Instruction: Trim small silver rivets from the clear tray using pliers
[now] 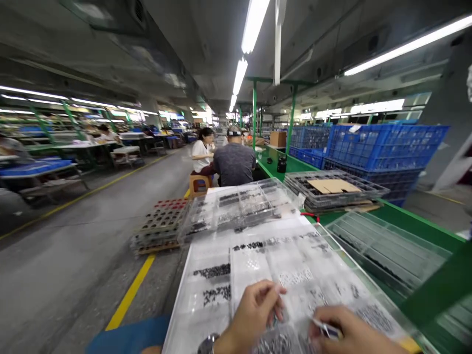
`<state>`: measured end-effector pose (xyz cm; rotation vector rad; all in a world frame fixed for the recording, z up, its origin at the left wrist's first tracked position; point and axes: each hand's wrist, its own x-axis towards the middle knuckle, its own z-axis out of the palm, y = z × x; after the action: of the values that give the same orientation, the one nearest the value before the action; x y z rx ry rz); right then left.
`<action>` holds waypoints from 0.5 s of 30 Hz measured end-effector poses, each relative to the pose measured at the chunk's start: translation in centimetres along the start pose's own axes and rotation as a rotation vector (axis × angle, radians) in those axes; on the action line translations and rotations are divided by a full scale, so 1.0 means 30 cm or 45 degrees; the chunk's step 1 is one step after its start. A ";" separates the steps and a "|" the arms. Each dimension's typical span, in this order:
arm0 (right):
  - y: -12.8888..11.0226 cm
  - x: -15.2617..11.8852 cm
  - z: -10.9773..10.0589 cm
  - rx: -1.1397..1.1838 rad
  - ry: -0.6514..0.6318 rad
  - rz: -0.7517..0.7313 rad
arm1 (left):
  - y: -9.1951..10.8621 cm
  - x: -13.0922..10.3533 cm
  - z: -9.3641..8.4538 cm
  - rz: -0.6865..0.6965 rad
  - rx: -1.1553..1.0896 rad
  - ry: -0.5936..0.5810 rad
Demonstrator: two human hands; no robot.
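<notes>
My left hand hovers over the clear compartment tray, fingers curled and thumb close to the forefinger. Anything pinched there is too small to make out. To its right, my right hand is closed around a slim silvery tool that looks like tweezers, its tip pointing left. Loose small metal parts lie in the compartment beneath both hands. Other compartments hold dark parts, pale parts and grey parts. A watch is on my left wrist.
Another parts tray overlaps the far end. On the green bench at right are a lidded clear box and stacked trays, with blue crates behind. Stacked perforated trays stand left. A person sits ahead.
</notes>
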<state>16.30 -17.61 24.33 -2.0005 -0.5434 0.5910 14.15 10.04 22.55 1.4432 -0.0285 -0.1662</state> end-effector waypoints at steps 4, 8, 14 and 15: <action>-0.085 0.036 -0.039 0.015 -0.011 -0.186 | 0.045 -0.033 0.000 -0.178 -0.223 -0.057; -0.156 0.100 -0.039 0.049 -0.032 -0.221 | 0.120 -0.058 0.033 -0.565 -0.787 -0.068; -0.232 0.179 0.014 -0.046 -0.112 -0.357 | 0.129 -0.053 0.050 -0.578 -1.003 -0.072; -0.231 0.195 0.019 -0.046 -0.117 -0.372 | 0.121 -0.046 0.044 -0.548 -1.007 -0.053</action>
<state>19.60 -10.63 29.12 -1.8878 -0.8903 0.4963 12.99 9.36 26.41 0.6383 0.2881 -0.4994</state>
